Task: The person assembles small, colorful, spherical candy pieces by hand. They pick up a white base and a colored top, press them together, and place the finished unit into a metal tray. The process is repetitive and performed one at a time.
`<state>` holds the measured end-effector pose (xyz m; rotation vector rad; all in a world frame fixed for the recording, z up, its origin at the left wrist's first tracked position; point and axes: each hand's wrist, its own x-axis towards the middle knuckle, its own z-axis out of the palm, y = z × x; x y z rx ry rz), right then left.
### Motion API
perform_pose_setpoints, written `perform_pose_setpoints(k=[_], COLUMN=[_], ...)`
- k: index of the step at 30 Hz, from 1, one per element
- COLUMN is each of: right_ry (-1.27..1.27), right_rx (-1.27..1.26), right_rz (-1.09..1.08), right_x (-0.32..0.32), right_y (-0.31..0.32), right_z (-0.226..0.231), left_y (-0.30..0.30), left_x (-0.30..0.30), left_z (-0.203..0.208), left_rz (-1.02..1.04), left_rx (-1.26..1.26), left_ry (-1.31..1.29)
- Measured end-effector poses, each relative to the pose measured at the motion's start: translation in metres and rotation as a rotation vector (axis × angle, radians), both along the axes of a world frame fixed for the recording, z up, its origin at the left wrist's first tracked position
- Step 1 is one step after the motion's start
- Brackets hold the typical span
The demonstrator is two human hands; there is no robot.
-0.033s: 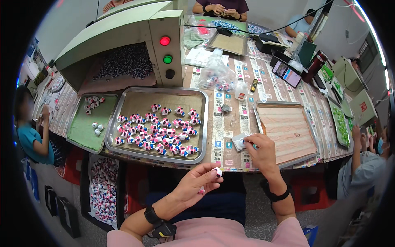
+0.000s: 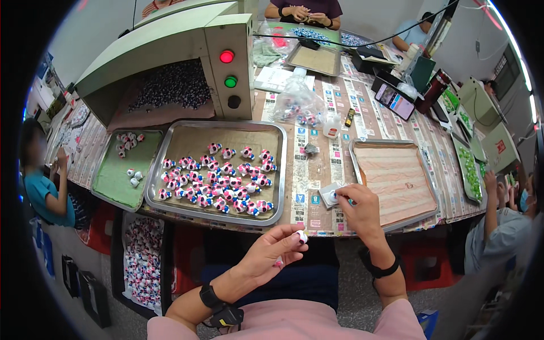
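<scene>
Just off the table's front edge, my left hand (image 2: 279, 249) pinches a small white figurine piece (image 2: 302, 237) between thumb and fingers. A bit of pink (image 2: 278, 263) shows lower in the same hand; what it is I cannot make out. My right hand (image 2: 360, 207) is closed in a pinch over a small pale square pad (image 2: 328, 195) with a whitish dab, lying on the table. Anything between those fingertips is too small to name. Left of my hands, a metal tray (image 2: 281, 170) bears many white, pink and blue figurines (image 2: 226, 181).
At right lies a paper-lined tray (image 2: 391, 175). A green tray (image 2: 116, 175) holds white pieces at left, beside a machine (image 2: 238, 34) with lit buttons. A glue bottle (image 2: 332, 127) and plastic bag (image 2: 297, 96) stand behind. A bin of figurines (image 2: 141, 260) sits below. Other people work around.
</scene>
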<state>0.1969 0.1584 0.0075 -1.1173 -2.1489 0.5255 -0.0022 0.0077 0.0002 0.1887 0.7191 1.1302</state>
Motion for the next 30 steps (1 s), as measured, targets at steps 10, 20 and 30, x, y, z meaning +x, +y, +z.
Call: perform_pose_setpoints(k=[10,20,30], right_ry=[0.330,0.352,0.299], right_rx=[-0.404,-0.447,-0.415], right_rz=[0.144,0.206,0.298], right_x=[-0.001,-0.001,-0.002], right_y=[-0.063,-0.074,-0.072], right_z=[0.035,0.025,0.033], left_y=[0.006,0.006,0.004], left_x=[0.009,0.012,0.011], left_z=[-0.003,-0.001,-0.002], left_rz=[-0.013,-0.045,-0.047], left_rx=[0.003,0.002,0.095], left_ry=[-0.011,0.021,0.129])
